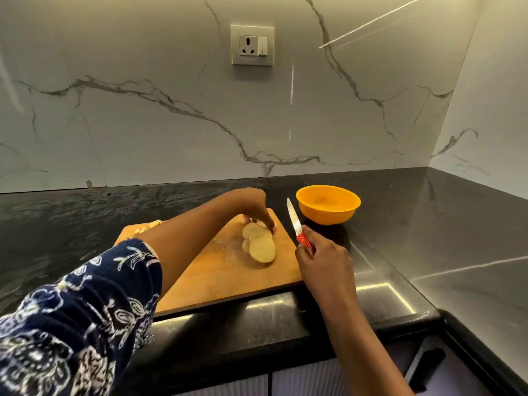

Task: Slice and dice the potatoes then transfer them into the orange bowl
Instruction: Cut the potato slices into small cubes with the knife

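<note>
Partly hidden under your clasping left hand (255,208), pale round potato slices (261,248) overlap; your right hand (325,261) grips the knife (294,218).

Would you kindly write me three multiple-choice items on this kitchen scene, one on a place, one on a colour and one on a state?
1. Where is the orange bowl relative to the cutting board?
A. on it
B. on the counter off its far right corner
C. to its left

2. What colour is the knife handle?
A. black
B. red
C. green

3. What state is the potato on the board in?
A. whole
B. mashed
C. cut into round slices

Answers:
1 B, the bowl stands on the dark counter, clear of the board.
2 B, red shows above the right hand's grip.
3 C, flat rounds lie overlapped.
</note>
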Demonstrator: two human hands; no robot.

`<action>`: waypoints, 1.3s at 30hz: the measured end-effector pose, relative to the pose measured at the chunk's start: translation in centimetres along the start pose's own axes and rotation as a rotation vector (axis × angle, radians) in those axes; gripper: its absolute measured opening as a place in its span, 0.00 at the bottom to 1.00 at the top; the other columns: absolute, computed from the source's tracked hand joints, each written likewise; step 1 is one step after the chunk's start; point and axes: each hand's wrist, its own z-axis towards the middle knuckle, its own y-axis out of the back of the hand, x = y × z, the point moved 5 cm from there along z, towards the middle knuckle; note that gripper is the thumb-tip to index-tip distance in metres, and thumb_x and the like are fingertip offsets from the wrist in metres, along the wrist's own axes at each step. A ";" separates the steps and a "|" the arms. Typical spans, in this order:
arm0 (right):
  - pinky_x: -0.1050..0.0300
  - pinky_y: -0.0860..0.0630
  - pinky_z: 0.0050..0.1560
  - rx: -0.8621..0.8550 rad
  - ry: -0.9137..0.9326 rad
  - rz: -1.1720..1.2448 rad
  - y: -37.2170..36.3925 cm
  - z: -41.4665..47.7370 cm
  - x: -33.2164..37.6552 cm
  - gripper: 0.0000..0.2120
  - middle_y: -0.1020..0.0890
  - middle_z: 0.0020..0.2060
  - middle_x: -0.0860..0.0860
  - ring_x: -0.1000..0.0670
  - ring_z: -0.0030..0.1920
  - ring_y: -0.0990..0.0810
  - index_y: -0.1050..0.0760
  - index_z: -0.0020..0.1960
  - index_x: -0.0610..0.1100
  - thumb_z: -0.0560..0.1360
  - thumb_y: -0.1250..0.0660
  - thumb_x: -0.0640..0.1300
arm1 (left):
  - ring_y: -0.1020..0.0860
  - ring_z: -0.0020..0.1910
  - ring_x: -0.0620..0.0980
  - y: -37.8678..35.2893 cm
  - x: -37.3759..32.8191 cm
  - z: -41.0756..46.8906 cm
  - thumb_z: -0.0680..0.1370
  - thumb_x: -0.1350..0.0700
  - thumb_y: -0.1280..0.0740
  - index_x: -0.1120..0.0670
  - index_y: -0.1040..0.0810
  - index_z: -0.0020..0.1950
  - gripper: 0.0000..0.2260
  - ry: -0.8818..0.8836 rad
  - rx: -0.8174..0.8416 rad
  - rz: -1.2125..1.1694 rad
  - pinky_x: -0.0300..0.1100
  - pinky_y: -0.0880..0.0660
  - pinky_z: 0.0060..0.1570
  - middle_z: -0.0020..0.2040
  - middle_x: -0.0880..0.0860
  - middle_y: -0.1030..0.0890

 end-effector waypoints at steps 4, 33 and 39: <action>0.57 0.30 0.59 0.012 -0.004 0.004 -0.1 0.0 -0.1 0.21 0.22 0.62 0.51 0.51 0.60 0.24 0.34 0.73 0.50 0.80 0.41 0.46 | 0.22 0.45 0.51 0.3 -0.6 0.3 0.71 0.47 0.27 0.60 0.25 0.57 0.22 -0.038 -0.008 -0.020 0.41 0.25 0.46 0.53 0.57 0.21; 0.64 0.37 0.39 0.014 0.272 -0.047 -1.9 -3.6 4.5 0.21 0.19 0.46 0.51 0.56 0.40 0.27 0.31 0.72 0.49 0.79 0.38 0.44 | 0.20 0.42 0.47 -2.0 10.0 -15.0 0.75 0.62 0.32 0.56 0.20 0.56 0.10 0.033 -0.146 -0.615 0.38 0.21 0.42 0.51 0.54 0.18; 0.64 0.36 0.46 0.120 0.279 -0.042 -3.2 -5.5 5.5 0.23 0.21 0.52 0.54 0.55 0.51 0.25 0.39 0.75 0.53 0.81 0.42 0.49 | 0.23 0.55 0.45 -2.5 8.7 -17.1 0.75 0.48 0.32 0.52 0.25 0.65 0.20 -0.032 -0.302 -0.042 0.38 0.28 0.57 0.60 0.49 0.21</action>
